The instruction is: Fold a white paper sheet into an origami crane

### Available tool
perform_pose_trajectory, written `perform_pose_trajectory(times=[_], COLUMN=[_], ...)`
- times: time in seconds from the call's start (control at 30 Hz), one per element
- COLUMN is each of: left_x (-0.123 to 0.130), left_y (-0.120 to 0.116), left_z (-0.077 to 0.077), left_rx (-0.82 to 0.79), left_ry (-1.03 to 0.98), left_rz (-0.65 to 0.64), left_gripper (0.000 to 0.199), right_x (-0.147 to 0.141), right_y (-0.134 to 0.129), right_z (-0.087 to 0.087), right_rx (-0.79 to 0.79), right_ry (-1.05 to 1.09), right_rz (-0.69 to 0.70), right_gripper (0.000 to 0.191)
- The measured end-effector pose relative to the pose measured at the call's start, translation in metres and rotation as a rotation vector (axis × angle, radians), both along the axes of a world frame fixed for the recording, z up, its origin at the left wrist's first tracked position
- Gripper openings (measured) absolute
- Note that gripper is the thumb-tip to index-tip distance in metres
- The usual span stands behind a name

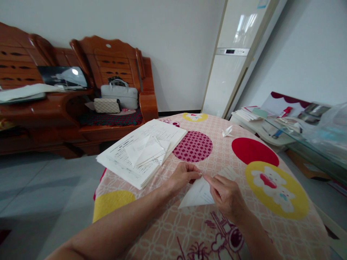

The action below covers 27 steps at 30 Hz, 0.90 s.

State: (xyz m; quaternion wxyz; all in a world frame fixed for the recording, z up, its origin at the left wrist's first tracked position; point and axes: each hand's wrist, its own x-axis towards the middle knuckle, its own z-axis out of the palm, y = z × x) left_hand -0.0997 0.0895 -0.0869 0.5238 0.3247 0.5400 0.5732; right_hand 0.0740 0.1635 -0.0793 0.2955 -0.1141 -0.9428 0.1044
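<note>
A folded sheet of paper (197, 195), white with faint print and roughly triangular, lies low over the patterned tablecloth between my hands. My left hand (185, 174) pinches its far corner between thumb and forefinger. From the other side, my right hand (226, 193) closes on the same corner, its forefinger meeting the left thumb; the remaining fingers curl in over the paper's right part and hide it. Left of my hands rests a stack of printed paper (121, 155) with several folded paper pieces (146, 150) on top. A small folded paper figure (227, 131) stands farther back.
The round table (168, 231) wears a pink cloth with coloured circles. Behind on the left is a wooden settee (111, 54) with bags (119, 95). A tall air conditioner (227, 72) stands at the back. A glass shelf (306, 141) with a plastic bag (330, 126) flanks the right.
</note>
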Motion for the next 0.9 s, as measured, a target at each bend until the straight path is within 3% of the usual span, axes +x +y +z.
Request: perform_pose_trajectory(times=[0.27, 0.4, 0.5, 0.6, 0.9], left_x=[-0.002, -0.0037, -0.0037, -0.0023, -0.0021], left_y=[0.0, 0.0009, 0.0007, -0.0007, -0.0009], left_z=[0.005, 0.0053, 0.0053, 0.0058, 0.0091], left_rx=[0.006, 0.049, 0.098, 0.145, 0.152], left_ry=[-0.019, 0.073, 0.285, 0.463, 0.619], left_rz=[-0.048, -0.069, -0.053, -0.033, -0.053], left_gripper=[0.022, 0.024, 0.021, 0.016, 0.015], right_x=[-0.0002, 0.0007, 0.0018, 0.003, 0.0055], right_y=[-0.0011, -0.0008, -0.0003, -0.0006, 0.0008], right_z=[0.0007, 0.0023, 0.0024, 0.0026, 0.0012], right_rx=[0.061, -0.14, -0.279, -0.339, -0.491], right_ry=[-0.026, 0.062, 0.13, 0.129, 0.123], right_rz=[-0.018, 0.015, 0.013, -0.027, -0.042], right_gripper=[0.042, 0.04, 0.033, 0.028, 0.022])
